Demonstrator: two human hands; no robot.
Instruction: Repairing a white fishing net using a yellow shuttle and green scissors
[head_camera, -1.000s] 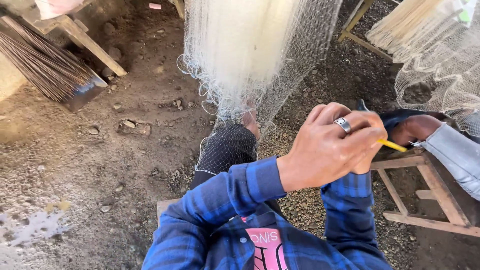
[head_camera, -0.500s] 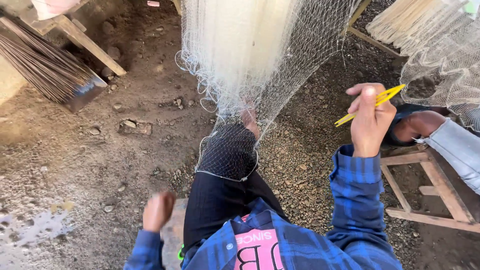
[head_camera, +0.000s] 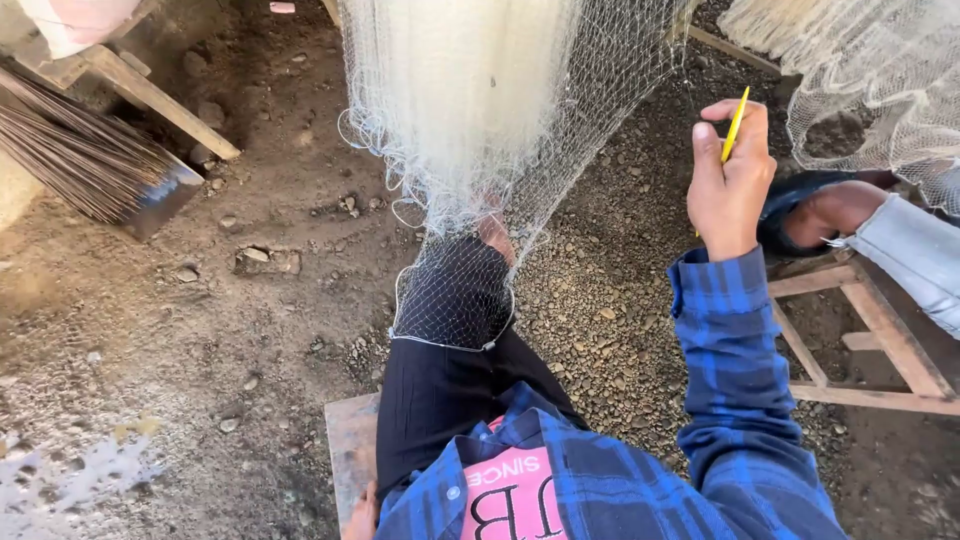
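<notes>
Right hand (head_camera: 730, 185) raised to the right of the hanging white fishing net (head_camera: 480, 100), forearm upright in a blue plaid sleeve, back of the hand toward the camera. Fingers curled and pinched round a thin yellow netting needle (head_camera: 735, 125), which pokes up past the fingertips, tilted slightly right. Needle clear of the net's main bunch; a fine line to the net cannot be made out.

Left hand (head_camera: 362, 515) low at the frame's bottom edge, well below the net, resting on the edge of a wooden seat board (head_camera: 350, 450). Only a sliver shows; whether it is open or closed, cannot tell.

Net's lower edge drapes over the person's black-trousered knee (head_camera: 455, 295). Wooden stool frame (head_camera: 860, 330) right of the net; bundle of thin sticks (head_camera: 80, 160) well left of it.
</notes>
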